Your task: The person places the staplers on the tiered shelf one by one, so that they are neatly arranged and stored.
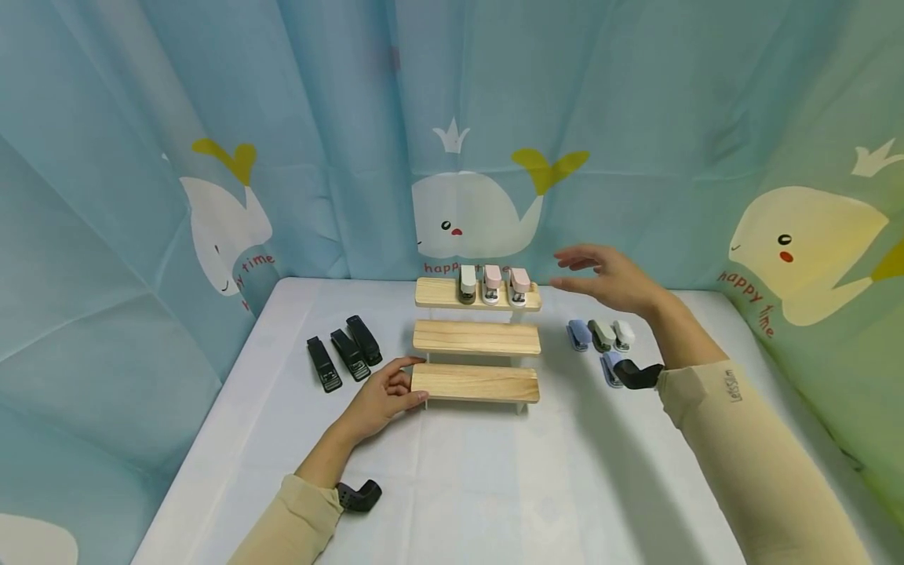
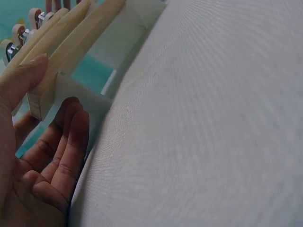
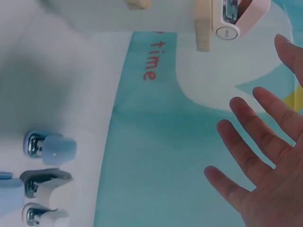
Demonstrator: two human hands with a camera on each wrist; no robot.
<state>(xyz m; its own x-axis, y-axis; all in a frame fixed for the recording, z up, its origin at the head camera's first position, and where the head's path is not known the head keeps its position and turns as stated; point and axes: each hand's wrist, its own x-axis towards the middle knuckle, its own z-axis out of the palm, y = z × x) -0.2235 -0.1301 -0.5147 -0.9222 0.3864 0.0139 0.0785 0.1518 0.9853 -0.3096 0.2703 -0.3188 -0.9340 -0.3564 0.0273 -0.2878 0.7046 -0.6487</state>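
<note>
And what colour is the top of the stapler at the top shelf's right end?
Pale pink; that stapler shows best in the head view.

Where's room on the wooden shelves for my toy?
The middle shelf is bare; so is the bottom shelf, beyond the left hand gripping its end. The top shelf is crowded by three staplers, with room left of them.

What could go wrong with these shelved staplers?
The rightmost pink mini stapler stands near the right end of the top shelf; the nearby right hand might knock it off. The left hand grips the bottom shelf, so a tug could jolt the stand and topple the three staplers above.
</note>
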